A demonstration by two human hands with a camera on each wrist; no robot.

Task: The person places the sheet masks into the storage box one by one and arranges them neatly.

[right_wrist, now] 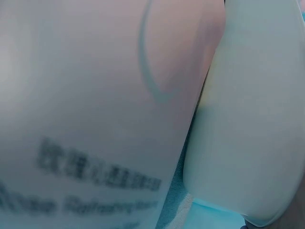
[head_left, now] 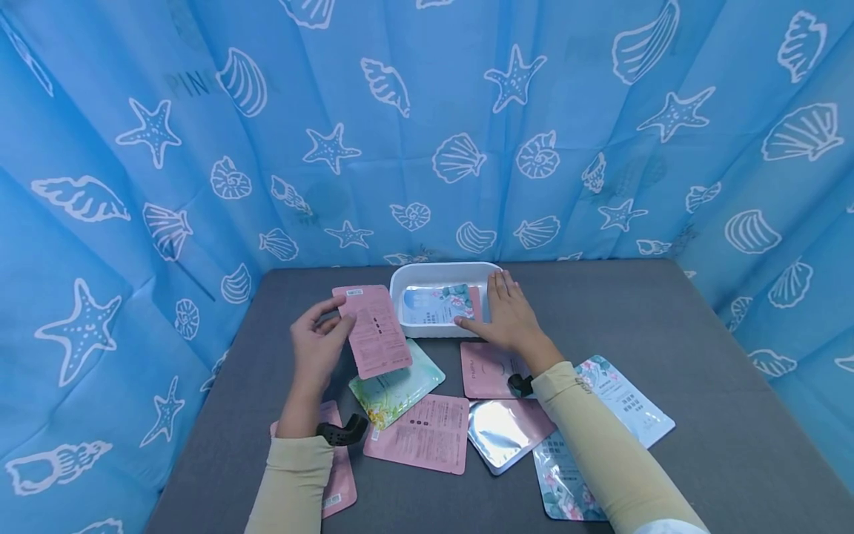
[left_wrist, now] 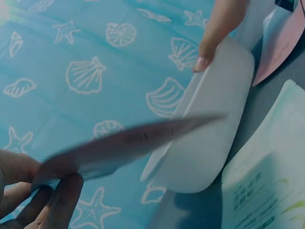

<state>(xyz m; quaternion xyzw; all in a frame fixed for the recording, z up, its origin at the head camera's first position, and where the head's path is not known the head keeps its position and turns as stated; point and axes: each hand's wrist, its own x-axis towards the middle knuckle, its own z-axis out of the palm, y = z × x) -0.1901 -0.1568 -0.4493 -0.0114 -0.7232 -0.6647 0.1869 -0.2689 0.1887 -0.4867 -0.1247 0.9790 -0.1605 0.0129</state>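
Observation:
My left hand (head_left: 319, 345) pinches a pink sheet-mask packet (head_left: 373, 334) by its left edge, between thumb and fingers. The packet is raised and tilted just left of a white plastic box (head_left: 434, 331). In the left wrist view the packet (left_wrist: 119, 145) is seen almost edge-on before the box wall (left_wrist: 219, 109). My right hand (head_left: 510, 315) rests on the box's right side with fingers extended, its thumb on the near rim. Inside the box lie a blue floral packet (head_left: 434, 304) and part of a pink one (head_left: 474, 302).
Below the box, a green packet (head_left: 414, 378) overlaps a pink packet (head_left: 427, 437). Nearby lie another pink packet (head_left: 483, 367), a silver-backed one (head_left: 503, 434) and floral packets (head_left: 627, 400). Another pink packet (head_left: 342, 482) is partly under my left forearm. A blue shell-print curtain (head_left: 427, 185) hangs behind the grey table (head_left: 600, 311).

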